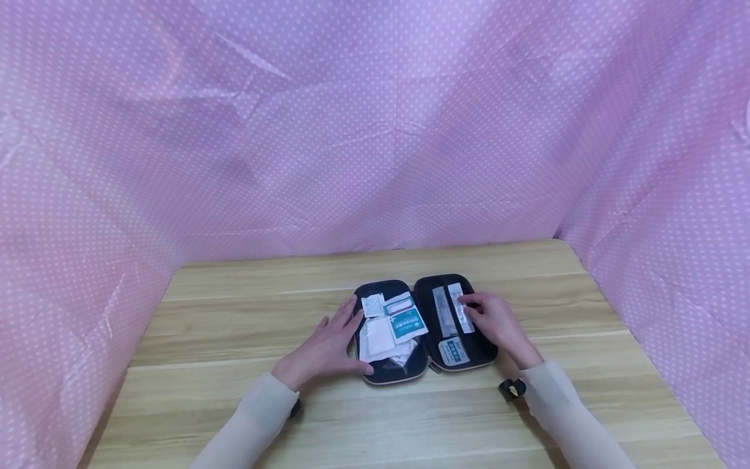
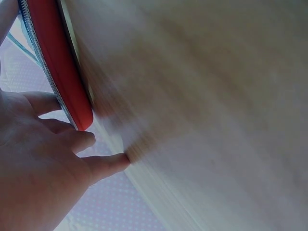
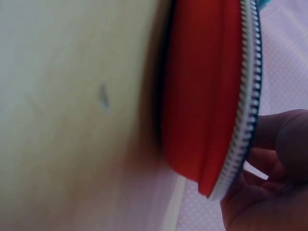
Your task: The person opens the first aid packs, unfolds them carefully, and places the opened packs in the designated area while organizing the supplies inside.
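Observation:
A small zip case point(image 1: 375, 376) lies unfolded on the table, black inside, with a red shell point(image 3: 195, 96) showing in the right wrist view. Loose flat packets, among them a teal-and-white sachet point(image 1: 408, 326) and a white packet point(image 1: 379, 335), fill its left half. My left hand point(image 1: 328, 345) rests along the left rim with fingers spread and thumb at the near corner. Over the right half, my right hand point(image 1: 498, 322) pinches a narrow white printed packet point(image 1: 456, 293) with thumb and index finger. A black strap crosses that packet.
Beside the narrow packet sits a clear-and-white sleeve point(image 1: 443, 309), with a teal-labelled packet point(image 1: 454, 352) below it. The wooden table point(image 1: 410, 423) runs back to a pink dotted cloth point(image 1: 351, 163), which also hangs at both sides.

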`<state>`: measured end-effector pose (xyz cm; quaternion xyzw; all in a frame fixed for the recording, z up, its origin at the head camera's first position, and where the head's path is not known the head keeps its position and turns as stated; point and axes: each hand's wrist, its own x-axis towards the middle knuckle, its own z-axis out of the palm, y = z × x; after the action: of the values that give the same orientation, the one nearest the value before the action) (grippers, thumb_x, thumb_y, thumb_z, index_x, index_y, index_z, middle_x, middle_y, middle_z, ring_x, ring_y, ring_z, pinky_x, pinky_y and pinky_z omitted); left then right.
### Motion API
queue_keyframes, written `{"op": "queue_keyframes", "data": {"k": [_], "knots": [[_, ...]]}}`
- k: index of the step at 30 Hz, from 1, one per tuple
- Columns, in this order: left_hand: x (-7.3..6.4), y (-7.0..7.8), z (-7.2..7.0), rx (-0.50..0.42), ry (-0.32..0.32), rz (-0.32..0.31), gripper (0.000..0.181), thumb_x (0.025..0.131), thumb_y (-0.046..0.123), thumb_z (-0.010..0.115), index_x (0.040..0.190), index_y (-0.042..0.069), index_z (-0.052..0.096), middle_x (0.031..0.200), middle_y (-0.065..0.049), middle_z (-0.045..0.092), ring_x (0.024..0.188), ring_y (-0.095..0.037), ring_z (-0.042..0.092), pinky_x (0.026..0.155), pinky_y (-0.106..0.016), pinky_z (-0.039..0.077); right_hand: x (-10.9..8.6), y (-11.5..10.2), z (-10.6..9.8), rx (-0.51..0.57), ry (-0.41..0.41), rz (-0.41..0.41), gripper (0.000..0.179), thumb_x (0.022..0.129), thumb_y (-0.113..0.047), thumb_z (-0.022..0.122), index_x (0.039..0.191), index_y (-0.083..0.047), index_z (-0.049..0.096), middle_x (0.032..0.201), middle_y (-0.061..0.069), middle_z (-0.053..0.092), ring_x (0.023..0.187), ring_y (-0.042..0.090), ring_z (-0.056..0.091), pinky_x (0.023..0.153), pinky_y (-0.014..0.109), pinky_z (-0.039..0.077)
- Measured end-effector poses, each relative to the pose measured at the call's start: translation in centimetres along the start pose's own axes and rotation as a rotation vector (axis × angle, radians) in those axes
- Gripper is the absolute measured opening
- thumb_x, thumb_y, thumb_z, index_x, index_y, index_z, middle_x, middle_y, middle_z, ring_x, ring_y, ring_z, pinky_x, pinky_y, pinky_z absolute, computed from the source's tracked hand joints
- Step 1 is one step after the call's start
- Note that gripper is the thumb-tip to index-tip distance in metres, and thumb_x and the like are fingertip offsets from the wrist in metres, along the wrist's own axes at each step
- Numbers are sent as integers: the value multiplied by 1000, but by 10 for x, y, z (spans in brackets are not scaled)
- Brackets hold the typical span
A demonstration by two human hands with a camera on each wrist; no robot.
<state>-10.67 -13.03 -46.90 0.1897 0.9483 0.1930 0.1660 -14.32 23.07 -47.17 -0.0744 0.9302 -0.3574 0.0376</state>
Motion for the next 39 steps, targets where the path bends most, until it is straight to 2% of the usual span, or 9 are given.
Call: {"op": "queue_keyframes", "data": {"k": [8,14,18,21,25,33,39], "knots": [[0,0,-1,0,-6,-2,118,76,68,81,165,12,27,175,-7,0,160,-27,5,124,-61,15,6,-6,3,-19,8,-1,33,99,-2,64,131,1,67,120,23,69,85,23,63,70,34,55],[0,0,-2,8,-10,0,119,76,68,81,165,11,26,175,-7,-1,160,-27,5,124,-61,15,9,-9,5,-50,10,-9,31,97,0,65,128,2,69,117,22,71,78,21,59,66,33,49],[0,0,-1,9,-6,3,119,76,68,81,165,11,26,175,-7,0,160,-27,5,124,-62,15,11,-11,5,-68,-1,-27,31,96,1,66,126,2,69,115,22,71,77,22,61,68,35,52],[-1,0,-1,9,-6,4,119,76,68,81,165,11,26,175,-7,0,160,-27,5,124,-62,15,13,-13,6,-80,-9,-58,31,94,2,67,125,3,69,115,22,72,84,23,66,75,40,57],[-1,0,-2,6,-5,5,119,76,68,81,165,11,26,175,-7,-1,160,-27,5,124,-62,15,15,-15,7,-79,-17,-75,30,95,3,66,125,4,69,116,24,72,89,26,69,81,45,58],[-1,0,-1,6,-4,4,119,76,67,82,165,11,26,175,-7,-1,160,-27,6,124,-62,15,15,-18,8,-70,-39,-48,34,97,2,65,131,4,65,127,28,65,95,30,68,86,48,59],[-1,0,-1,6,-5,1,119,76,67,82,165,12,26,175,-8,0,160,-28,6,124,-62,16,14,-21,7,-66,-44,-47,36,96,3,62,132,3,65,114,23,69,74,21,58,67,35,50]]}}
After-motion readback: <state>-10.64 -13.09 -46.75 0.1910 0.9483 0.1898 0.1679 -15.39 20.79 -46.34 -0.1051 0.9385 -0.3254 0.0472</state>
